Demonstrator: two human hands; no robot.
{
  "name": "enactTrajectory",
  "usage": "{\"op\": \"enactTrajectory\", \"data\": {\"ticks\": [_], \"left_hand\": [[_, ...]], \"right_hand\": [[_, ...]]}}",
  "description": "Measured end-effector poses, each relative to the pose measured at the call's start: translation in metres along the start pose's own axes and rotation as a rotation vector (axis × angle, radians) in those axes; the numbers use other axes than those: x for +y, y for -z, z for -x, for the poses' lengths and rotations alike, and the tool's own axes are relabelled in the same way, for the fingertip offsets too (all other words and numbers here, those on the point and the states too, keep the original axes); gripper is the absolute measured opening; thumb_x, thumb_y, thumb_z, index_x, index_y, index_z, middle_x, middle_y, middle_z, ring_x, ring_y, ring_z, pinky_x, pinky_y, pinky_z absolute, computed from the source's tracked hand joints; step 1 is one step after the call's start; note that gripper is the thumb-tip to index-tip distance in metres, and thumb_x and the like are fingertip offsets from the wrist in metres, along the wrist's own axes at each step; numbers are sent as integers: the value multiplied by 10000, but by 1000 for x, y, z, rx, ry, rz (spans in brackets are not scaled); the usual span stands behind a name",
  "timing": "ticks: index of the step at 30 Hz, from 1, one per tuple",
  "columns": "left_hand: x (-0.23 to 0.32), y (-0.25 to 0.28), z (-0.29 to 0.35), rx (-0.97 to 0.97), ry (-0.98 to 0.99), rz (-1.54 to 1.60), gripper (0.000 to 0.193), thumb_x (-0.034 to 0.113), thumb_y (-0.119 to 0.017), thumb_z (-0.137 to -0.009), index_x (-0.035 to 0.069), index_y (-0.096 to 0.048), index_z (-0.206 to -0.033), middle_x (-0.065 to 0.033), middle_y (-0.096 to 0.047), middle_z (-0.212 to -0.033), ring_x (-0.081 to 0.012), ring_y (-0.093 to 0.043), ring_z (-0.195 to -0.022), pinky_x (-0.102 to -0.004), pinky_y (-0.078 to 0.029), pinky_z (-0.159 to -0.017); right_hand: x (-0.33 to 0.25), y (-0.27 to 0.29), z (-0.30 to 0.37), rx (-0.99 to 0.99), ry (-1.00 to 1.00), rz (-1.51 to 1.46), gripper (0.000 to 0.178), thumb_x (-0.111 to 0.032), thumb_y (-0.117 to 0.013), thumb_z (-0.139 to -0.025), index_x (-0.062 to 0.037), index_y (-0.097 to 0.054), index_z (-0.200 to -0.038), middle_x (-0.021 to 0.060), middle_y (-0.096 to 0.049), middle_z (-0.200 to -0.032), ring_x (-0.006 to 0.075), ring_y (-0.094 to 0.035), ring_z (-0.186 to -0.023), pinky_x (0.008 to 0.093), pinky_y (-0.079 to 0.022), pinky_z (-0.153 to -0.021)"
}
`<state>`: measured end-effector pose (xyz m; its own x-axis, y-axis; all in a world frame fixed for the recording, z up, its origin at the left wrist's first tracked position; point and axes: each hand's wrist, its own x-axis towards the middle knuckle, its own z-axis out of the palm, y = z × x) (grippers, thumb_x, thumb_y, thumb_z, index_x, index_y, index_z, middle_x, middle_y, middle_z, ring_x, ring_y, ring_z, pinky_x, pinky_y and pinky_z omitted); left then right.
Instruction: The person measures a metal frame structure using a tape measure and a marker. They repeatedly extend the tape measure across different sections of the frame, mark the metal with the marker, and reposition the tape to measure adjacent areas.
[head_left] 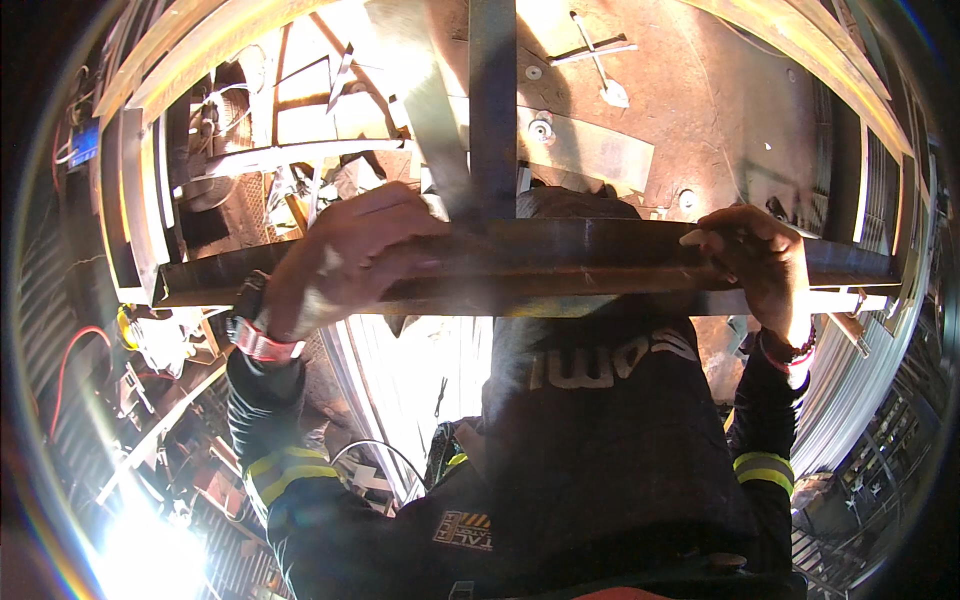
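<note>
A long dark steel bar (580, 245) with a folded, angle-like profile runs crosswise in front of my chest. My left hand (365, 250) is closed over its left part, the fingers bent across the upper edge. Toward the right end, my right hand (765, 260) grips the same bar, with the thumb lying along the near face and the fingers curled at the top edge. A second dark flat bar (493, 110) stretches away from the middle of the crosswise bar. Whether the two are joined is hard to see in the haze.
Rusty long beams (860, 60) form a frame around the work area. Beyond the bar lies a brown plate surface (700, 110) with a small hammer-like tool (605, 85). Bundled metal lengths (865, 385) are at the right. A red hose (75, 365) and a glaring light (150, 550) are at left.
</note>
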<state>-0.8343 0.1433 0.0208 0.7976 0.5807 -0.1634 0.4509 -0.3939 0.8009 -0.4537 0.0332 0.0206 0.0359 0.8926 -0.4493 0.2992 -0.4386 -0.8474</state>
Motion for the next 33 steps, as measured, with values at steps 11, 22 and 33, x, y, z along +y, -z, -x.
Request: {"op": "enactTrajectory", "data": {"ticks": [11,22,33], "left_hand": [[-28,4,20,101,-78,-101,122,-9,-763,-725,17,-699,-827,-71,-630,-791,-238,-593,-754,-342,-489,-665],[-24,-2,13,60,22,24,160,-23,-724,-754,32,-686,-900,-86,-618,-827,-242,-645,-729,-332,-509,-630],[-18,1,8,-7,57,67,157,-39,-708,-796,20,-692,-941,-94,-651,-864,-238,-679,-763,-333,-533,-641]], "right_hand": [[9,-10,-4,44,5,134,111,-44,-708,-885,-47,-714,-996,30,-723,-899,103,-661,-867,280,-523,-779],[15,-14,-4,110,33,193,131,-55,-640,-942,-20,-692,-1057,52,-720,-1016,103,-659,-911,289,-538,-798],[12,-21,-3,147,-49,99,177,-32,-663,-919,-32,-704,-1091,22,-718,-966,77,-650,-854,239,-535,-750]]}}
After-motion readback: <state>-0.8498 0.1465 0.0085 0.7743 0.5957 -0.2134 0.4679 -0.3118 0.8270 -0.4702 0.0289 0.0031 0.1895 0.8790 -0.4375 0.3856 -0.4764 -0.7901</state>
